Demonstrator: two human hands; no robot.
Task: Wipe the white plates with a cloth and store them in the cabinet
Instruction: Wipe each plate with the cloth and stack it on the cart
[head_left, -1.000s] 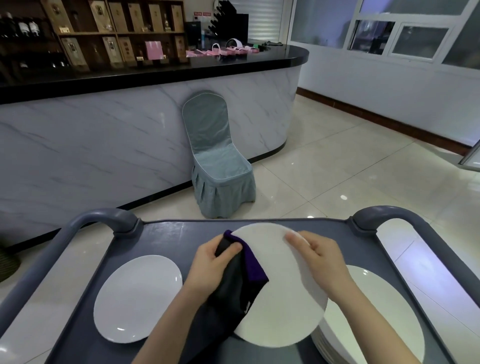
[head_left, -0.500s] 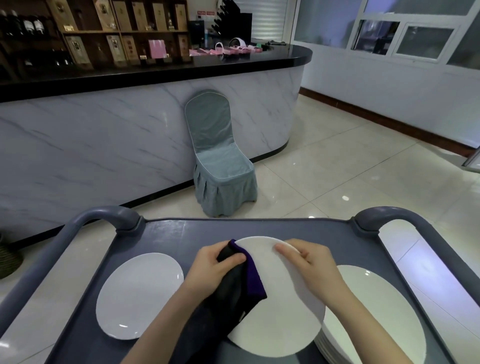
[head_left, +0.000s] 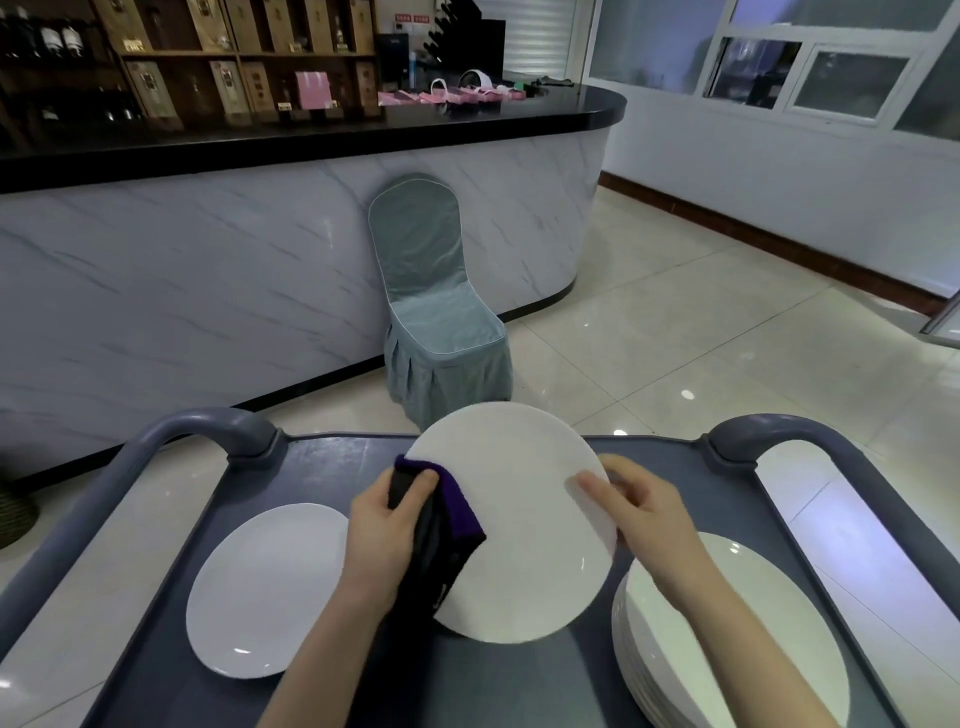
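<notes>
A white plate (head_left: 519, 519) is held tilted above the middle of a grey cart (head_left: 322, 467), its far edge raised toward the chair (head_left: 441, 312). The left hand (head_left: 382, 530) grips a dark cloth (head_left: 441, 525) with a purple edge, thumb curled over the fold, and presses it against the left part of the plate's face. The right hand (head_left: 644, 514) pinches the plate's right rim, thumb on the near face and fingers behind. A single plate (head_left: 260, 587) lies flat on the near left of the cart, and a stack of plates (head_left: 727, 639) sits at the near right, just beside the right wrist. The step in hand appears to be the wiping of this plate. The next move likely calls for sweeping the cloth across the rest of the face while the right hand steadies the rim. No cabinet is in view.
</notes>
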